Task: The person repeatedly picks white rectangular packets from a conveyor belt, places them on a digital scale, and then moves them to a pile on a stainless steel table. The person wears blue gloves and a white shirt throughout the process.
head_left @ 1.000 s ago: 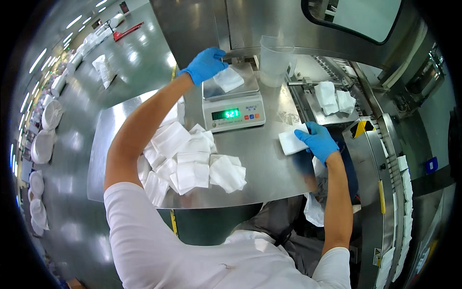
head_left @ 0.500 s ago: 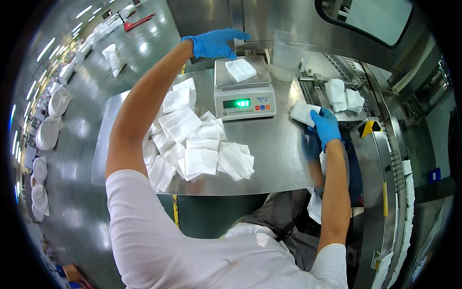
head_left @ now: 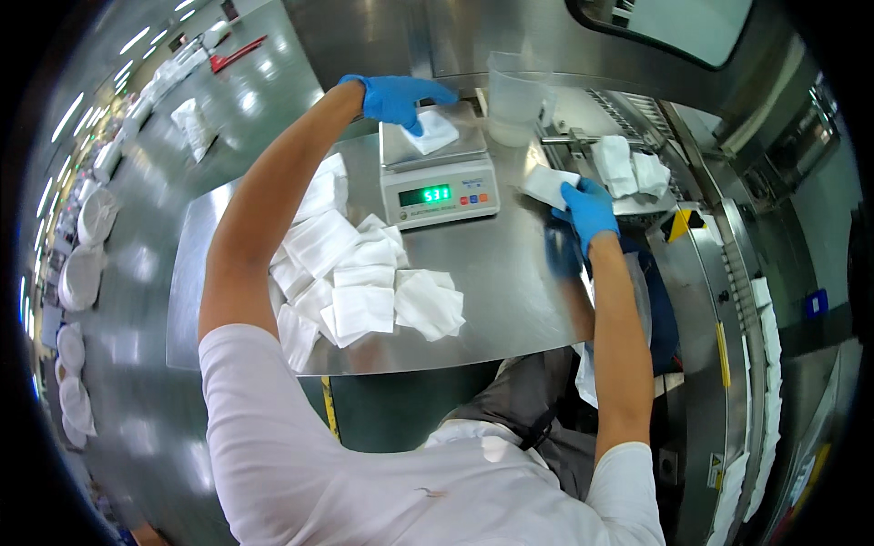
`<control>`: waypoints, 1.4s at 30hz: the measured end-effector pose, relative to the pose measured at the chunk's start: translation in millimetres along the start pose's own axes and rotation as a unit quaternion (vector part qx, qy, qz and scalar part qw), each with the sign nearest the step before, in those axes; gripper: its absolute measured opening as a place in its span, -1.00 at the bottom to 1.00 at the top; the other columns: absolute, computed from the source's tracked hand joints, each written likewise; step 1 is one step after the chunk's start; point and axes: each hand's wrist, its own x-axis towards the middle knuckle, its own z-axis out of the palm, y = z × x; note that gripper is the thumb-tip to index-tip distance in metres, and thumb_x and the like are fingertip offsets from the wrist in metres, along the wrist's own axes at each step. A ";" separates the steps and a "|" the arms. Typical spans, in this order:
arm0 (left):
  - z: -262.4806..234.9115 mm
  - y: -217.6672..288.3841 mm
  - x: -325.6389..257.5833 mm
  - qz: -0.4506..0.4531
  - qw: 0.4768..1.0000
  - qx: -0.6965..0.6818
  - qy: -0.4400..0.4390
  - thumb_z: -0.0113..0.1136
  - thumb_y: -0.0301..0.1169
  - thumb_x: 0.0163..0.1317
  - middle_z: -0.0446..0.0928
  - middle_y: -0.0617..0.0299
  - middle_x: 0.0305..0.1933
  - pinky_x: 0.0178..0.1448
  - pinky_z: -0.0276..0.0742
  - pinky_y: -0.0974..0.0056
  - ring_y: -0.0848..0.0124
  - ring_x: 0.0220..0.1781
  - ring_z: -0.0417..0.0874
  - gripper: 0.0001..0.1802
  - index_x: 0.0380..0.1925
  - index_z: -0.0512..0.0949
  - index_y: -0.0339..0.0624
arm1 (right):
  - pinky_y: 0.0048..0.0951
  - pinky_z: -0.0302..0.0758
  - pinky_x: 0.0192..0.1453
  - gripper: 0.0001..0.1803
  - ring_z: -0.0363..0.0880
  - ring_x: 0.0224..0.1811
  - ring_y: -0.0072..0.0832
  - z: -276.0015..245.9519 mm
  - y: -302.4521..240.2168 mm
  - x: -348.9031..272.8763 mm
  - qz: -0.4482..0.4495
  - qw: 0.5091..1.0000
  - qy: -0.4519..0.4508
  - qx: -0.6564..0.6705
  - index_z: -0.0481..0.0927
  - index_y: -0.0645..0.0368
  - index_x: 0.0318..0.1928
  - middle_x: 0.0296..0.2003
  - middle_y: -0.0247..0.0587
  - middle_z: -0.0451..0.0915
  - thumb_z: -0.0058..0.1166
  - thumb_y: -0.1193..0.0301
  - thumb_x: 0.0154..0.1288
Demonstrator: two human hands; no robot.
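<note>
A folded white cloth pad (head_left: 435, 133) lies on the steel pan of an electronic scale (head_left: 440, 189), whose green digits are lit. My left hand (head_left: 399, 99), in a blue glove, is over the pan's left side, fingers stretched out and thumb down against the pad's edge. It looks open, not closed round the pad. My right hand (head_left: 588, 211), also gloved in blue, grips a second folded white pad (head_left: 548, 187) by its right end, above the table's right side. Left of and below the scale, a loose pile of folded white pads (head_left: 362, 309) covers part of the steel table (head_left: 501, 300).
A clear plastic jug (head_left: 514, 100) stands just right of the scale pan. Beyond my right hand, more white pads (head_left: 615, 166) sit at the end of a machine's conveyor (head_left: 637, 114). A steel machine wall (head_left: 382, 41) rises behind the table. Wrapped white bundles (head_left: 82, 264) line the floor at left.
My left hand has come down to the pad on the scale, and the scale's reading has changed. My right hand still holds its pad. The whole view has shifted slightly.
</note>
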 end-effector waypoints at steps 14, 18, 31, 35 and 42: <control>-8.8 86.2 -4.6 -0.002 1.000 -0.027 0.005 0.57 -0.15 -0.05 0.62 -0.02 0.07 0.25 0.54 0.13 0.12 0.10 0.65 -0.33 0.05 0.60 -0.23 | -0.06 0.51 0.23 -0.60 0.59 0.13 0.16 21.4 -8.2 26.5 -0.090 0.930 0.054 -0.352 0.60 0.32 0.00 0.05 0.30 0.62 0.16 0.25 0.31; 33.7 164.4 53.0 0.093 0.987 -0.049 -0.123 0.54 -0.26 -0.04 0.69 0.04 -0.06 0.08 0.56 0.15 0.27 -0.03 0.67 -0.45 -0.01 0.63 -0.20 | -0.01 0.53 0.15 -0.73 0.61 0.03 0.16 -28.0 -4.3 12.8 -0.165 0.903 0.081 -0.389 0.63 0.19 -0.07 0.00 0.22 0.63 0.08 0.30 0.34; 81.9 185.5 0.8 0.152 0.968 0.052 0.194 0.52 -0.41 0.02 0.57 0.03 0.07 0.25 0.51 0.15 0.09 0.13 0.62 -0.49 0.01 0.59 -0.20 | -0.08 0.60 -0.03 -0.73 0.66 -0.11 0.10 -29.6 -20.5 -138.7 -0.262 0.920 0.052 -0.287 0.66 0.11 -0.03 -0.13 0.10 0.68 0.04 0.24 0.42; 81.5 185.4 -116.6 -0.014 0.927 -0.290 0.238 0.24 -0.47 0.41 0.62 0.22 0.08 0.30 0.49 0.29 0.46 0.13 0.61 -0.74 0.07 0.57 -0.24 | -0.15 0.57 0.14 -0.54 0.68 0.06 -0.03 16.9 -22.3 -156.6 -0.249 0.926 -0.122 -0.257 0.63 0.13 0.11 0.03 0.08 0.68 -0.01 0.05 0.49; 181.2 236.9 -260.1 -0.171 0.821 -0.427 0.339 0.19 -0.66 0.36 0.63 0.15 0.09 0.24 0.56 0.34 0.45 0.12 0.63 -0.65 0.14 0.55 -0.27 | -0.20 0.55 0.17 -0.21 0.67 0.09 -0.01 52.6 -13.1 -176.1 -0.142 0.911 -0.280 -0.267 0.48 0.36 0.19 0.01 0.24 0.66 0.07 -0.19 0.40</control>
